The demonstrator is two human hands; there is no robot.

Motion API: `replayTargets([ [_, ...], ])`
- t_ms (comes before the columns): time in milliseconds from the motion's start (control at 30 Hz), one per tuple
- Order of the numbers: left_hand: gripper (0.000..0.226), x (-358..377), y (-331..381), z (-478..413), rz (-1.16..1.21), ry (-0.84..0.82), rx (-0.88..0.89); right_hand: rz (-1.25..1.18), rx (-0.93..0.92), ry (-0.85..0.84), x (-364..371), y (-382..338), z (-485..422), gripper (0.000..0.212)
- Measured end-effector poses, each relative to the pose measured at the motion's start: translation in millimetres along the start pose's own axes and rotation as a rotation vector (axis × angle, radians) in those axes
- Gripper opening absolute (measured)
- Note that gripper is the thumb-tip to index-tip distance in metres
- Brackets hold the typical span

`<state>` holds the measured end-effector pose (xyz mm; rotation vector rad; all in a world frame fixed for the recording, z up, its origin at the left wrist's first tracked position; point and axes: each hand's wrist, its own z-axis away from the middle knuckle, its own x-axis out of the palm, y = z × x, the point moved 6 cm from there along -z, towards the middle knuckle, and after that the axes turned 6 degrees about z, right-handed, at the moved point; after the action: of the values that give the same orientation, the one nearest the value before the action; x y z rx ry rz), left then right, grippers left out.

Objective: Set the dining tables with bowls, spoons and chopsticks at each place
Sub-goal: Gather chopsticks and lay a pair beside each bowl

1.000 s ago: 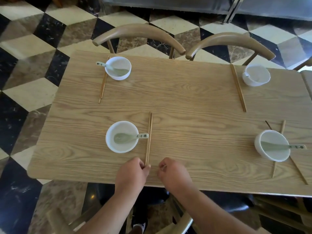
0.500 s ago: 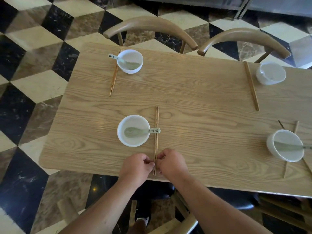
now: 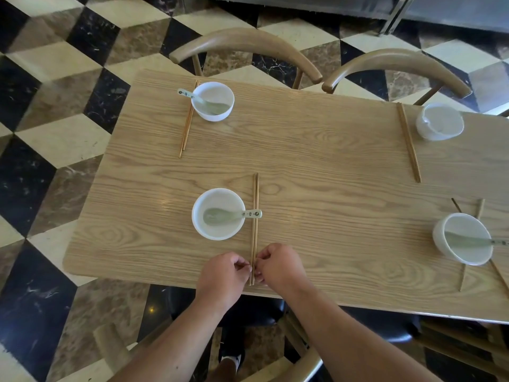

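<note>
A pair of wooden chopsticks lies straight on the wooden table, just right of a white bowl that holds a pale green spoon. My left hand and my right hand pinch the near ends of this pair from either side, at the table's front edge. Three other places each have a bowl: far left with spoon and chopsticks, far right with chopsticks, near right with a spoon and splayed chopsticks.
Two curved wooden chair backs stand at the table's far side. A chair with a dark seat is under me at the near edge. The floor is checkered tile.
My right hand closed in from the right onto the chopstick ends beside the left hand. The pair went from slightly tilted to straight and parallel. The view shifted left.
</note>
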<state>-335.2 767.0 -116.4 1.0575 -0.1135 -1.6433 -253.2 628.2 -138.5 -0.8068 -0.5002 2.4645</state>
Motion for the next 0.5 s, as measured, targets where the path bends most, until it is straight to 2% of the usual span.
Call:
replayTargets([
  [100,0.010,0.8,-0.1,-0.8,0.022,-0.026,-0.023,-0.002,0.000,-0.007,0.7,1.3,-0.3,0.011],
  [500,0.011,2.5,-1.6,-3.3,0.039,-0.017,-0.038,0.022,-0.003,-0.015,-3.1,0.1,1.9,0.013],
])
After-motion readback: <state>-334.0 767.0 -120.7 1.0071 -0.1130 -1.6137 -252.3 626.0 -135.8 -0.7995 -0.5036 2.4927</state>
